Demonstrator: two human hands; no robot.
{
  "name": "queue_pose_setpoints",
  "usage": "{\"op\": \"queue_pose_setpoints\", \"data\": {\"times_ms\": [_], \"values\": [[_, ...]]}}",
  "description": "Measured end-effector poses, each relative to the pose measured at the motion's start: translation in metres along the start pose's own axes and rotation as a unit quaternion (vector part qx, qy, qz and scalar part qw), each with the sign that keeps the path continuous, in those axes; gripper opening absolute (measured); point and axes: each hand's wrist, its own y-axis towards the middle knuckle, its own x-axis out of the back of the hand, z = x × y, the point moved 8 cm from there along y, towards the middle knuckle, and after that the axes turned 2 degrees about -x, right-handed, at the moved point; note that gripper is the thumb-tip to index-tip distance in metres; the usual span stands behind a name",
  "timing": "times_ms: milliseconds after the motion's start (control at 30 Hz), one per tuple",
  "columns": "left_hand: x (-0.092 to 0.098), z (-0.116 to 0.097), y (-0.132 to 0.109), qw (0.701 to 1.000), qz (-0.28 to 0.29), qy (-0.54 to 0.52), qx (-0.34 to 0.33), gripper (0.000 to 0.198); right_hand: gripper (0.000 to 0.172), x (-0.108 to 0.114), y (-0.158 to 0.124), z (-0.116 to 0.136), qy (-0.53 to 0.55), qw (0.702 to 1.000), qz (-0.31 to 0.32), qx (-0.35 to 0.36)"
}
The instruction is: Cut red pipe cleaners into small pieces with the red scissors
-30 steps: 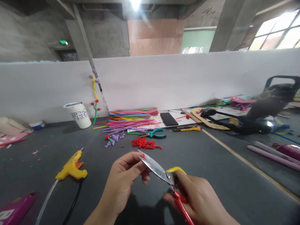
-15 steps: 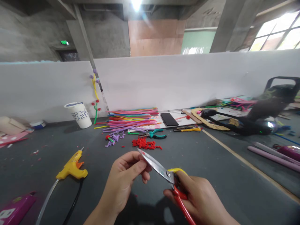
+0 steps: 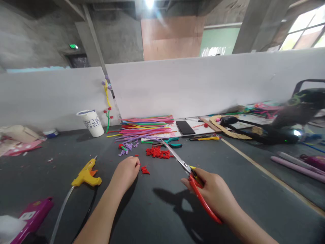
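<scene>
My right hand [image 3: 213,189] is wrapped round the red handles of a pair of scissors [image 3: 181,161]. The blades are together and point up and to the left over the table. My left hand [image 3: 127,171] is down at the tabletop, its fingers curled inward and mostly hidden, so what they hold cannot be made out. Just right of its fingertips lie a few short red pipe cleaner pieces [image 3: 145,170]. Behind them is a bigger heap of red pipe cleaner pieces [image 3: 156,153], with cut purple pieces [image 3: 127,148] to its left.
Long coloured pipe cleaners [image 3: 147,127] lie stacked at the back beside a black phone [image 3: 185,127]. Teal-handled pliers [image 3: 172,142] and a yellow cutter [image 3: 208,138] lie in front. A yellow glue gun [image 3: 87,174] is at left, a white cup [image 3: 91,123] behind it.
My left hand has moved down and left, away from the blade tips, to the table. Several red pieces now lie beside it. The scissors have swung to point further forward.
</scene>
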Motion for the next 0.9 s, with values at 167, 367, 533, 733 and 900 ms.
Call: {"op": "queue_pose_setpoints", "data": {"times_ms": [167, 367, 533, 733, 900], "values": [[-0.021, 0.006, 0.004, 0.999, 0.023, 0.032, -0.014, 0.018, 0.031, -0.002, 0.000, 0.006, -0.007, 1.000, 0.006, 0.016], [-0.017, 0.012, 0.007, 1.000, 0.013, 0.021, -0.007, 0.022, 0.030, -0.001, 0.005, 0.004, 0.008, 1.000, -0.013, 0.005], [-0.013, -0.001, 0.009, 1.000, -0.004, 0.009, -0.023, 0.018, 0.028, 0.001, 0.011, -0.002, 0.017, 0.999, -0.045, -0.013], [-0.006, -0.020, 0.012, 0.999, -0.025, 0.019, -0.035, 0.023, 0.031, 0.005, 0.017, 0.000, 0.001, 0.998, -0.064, 0.000], [-0.015, -0.024, 0.018, 0.999, 0.006, 0.005, -0.047, 0.023, 0.030, 0.011, 0.021, -0.001, -0.003, 0.998, -0.064, 0.019]]}}
